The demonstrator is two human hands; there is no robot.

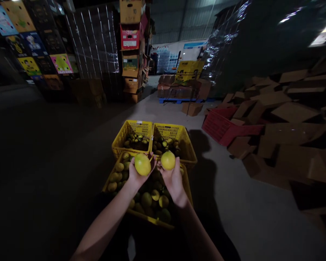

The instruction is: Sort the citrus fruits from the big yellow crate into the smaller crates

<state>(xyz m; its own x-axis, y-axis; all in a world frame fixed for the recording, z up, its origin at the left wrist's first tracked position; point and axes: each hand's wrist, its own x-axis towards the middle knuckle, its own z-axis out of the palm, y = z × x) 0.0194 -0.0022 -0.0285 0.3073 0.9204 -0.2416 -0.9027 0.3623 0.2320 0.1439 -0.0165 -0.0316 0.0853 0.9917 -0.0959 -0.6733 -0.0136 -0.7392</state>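
In my left hand (136, 177) rests an oval yellow-green lemon (142, 164), with the fingers curled under and around it. My right hand (175, 181) grips a rounder yellow lemon (168, 160), level with the first and a little apart from it. Both hands are raised over the near yellow crate (149, 219), which holds many yellow and green lemons (146, 199). Beyond it, side by side, stand a left yellow crate (116, 144) and a right yellow crate (188, 145), each with a lower layer of fruit. My hands hide part of the crate rims.
On the right lie a red crate (220, 127) and a large heap of cardboard boxes (296, 134). Farther back are a tall stack of cartons (130, 38) and a blue pallet (174, 100) bearing boxes. Grey concrete floor (228, 195) surrounds the yellow crates; the left side is dark.
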